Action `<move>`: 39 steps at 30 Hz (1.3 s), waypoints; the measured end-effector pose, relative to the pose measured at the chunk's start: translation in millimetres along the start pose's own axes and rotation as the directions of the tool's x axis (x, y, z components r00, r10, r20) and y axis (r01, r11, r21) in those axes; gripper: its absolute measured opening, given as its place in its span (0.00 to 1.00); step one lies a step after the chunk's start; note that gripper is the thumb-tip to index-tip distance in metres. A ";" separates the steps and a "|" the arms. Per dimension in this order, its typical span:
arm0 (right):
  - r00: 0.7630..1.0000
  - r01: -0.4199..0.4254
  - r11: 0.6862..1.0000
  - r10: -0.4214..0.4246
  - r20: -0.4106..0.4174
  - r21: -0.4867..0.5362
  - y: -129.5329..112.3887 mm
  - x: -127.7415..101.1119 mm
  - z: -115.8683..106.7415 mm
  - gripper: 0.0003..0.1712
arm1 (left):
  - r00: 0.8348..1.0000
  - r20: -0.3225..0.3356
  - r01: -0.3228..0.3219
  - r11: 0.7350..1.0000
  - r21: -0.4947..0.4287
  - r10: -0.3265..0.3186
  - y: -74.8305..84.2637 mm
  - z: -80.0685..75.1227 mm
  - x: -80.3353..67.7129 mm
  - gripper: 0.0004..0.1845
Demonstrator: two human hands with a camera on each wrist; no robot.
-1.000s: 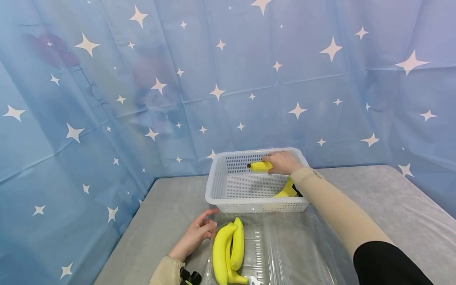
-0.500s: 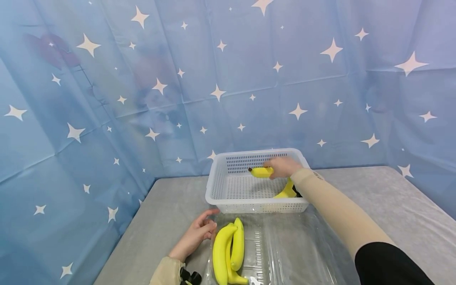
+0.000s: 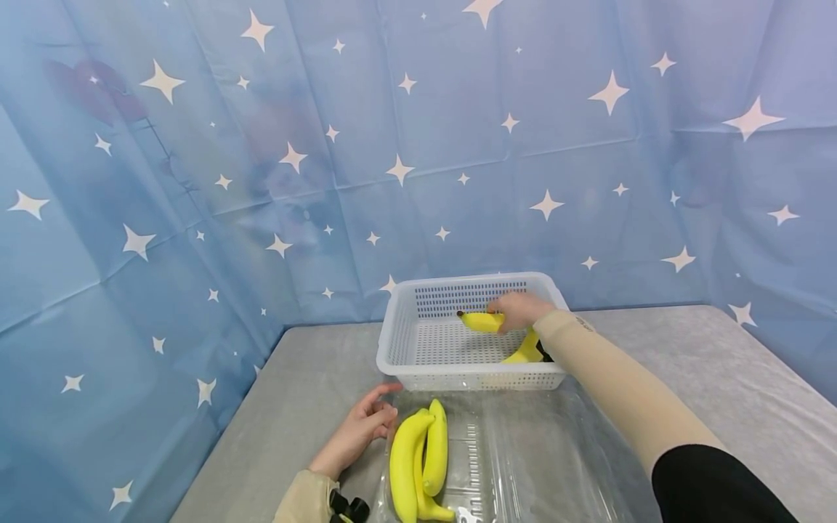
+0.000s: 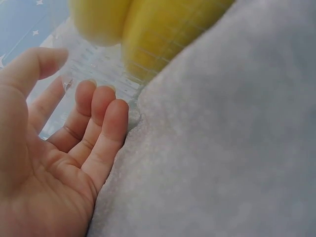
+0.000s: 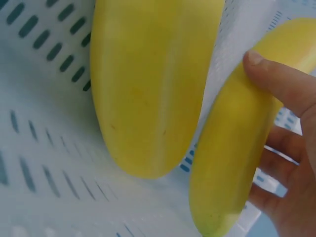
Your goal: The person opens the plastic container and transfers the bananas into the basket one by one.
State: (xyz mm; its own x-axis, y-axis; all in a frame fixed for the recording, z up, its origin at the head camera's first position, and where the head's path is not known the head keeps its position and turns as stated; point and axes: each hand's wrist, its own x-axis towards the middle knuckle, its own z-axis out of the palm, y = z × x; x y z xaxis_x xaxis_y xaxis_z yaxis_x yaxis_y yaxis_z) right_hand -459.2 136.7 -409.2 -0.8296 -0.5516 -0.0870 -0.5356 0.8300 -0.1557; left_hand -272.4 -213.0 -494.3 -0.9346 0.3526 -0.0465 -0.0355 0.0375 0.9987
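My right hand (image 3: 521, 310) is inside the white slatted plastic basket (image 3: 458, 368), holding a yellow banana (image 3: 480, 322) with its dark tip pointing left. In the right wrist view the thumb lies across the near side of that banana, with the fingers behind it. A second banana (image 5: 148, 98) lies in the basket, partly hidden by the right wrist in the head view. My left hand (image 3: 358, 428) rests at the left edge of a clear plastic clamshell box (image 3: 474, 443), fingers loosely bent, fingertips right at its side (image 4: 106, 64). Several bananas (image 3: 404, 465) lie together in the box's left half.
A grey cloth-covered table (image 3: 327, 363) carries everything. The clear lid (image 3: 556, 450) is spread out to the right of the box, beneath the right forearm. Behind the basket hangs a blue curtain with white stars (image 3: 458, 145).
My right hand has lowered a little, deeper into the basket, and the banana it holds has come down with it. The left hand and the box have stayed put.
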 end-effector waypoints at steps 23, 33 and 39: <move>0.990 -0.079 0.936 0.033 0.138 0.344 8.7 -0.3 2.1 0.30 | 1.000 0.007 -0.010 1.000 -0.003 0.010 1.9 1.1 -1.4 0.26; 0.982 -0.106 0.934 0.044 0.186 0.342 7.1 1.7 7.8 0.23 | 1.000 0.014 -0.014 1.000 0.001 0.014 -0.7 0.9 -1.9 0.26; 0.989 -0.084 0.927 0.034 0.143 0.365 10.7 4.7 7.5 0.21 | 0.999 0.023 -0.035 0.999 -0.006 0.035 -1.9 -1.0 -0.4 0.26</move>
State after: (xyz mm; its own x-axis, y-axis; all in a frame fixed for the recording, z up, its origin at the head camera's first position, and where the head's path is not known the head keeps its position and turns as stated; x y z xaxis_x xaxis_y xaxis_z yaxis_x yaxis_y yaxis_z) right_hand -467.7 142.4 -418.6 -0.8160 -0.5295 -0.2319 -0.3691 0.7859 -0.4961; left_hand -272.4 -214.2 -496.1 -0.9270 0.3749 -0.0123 -0.0053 0.0197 0.9998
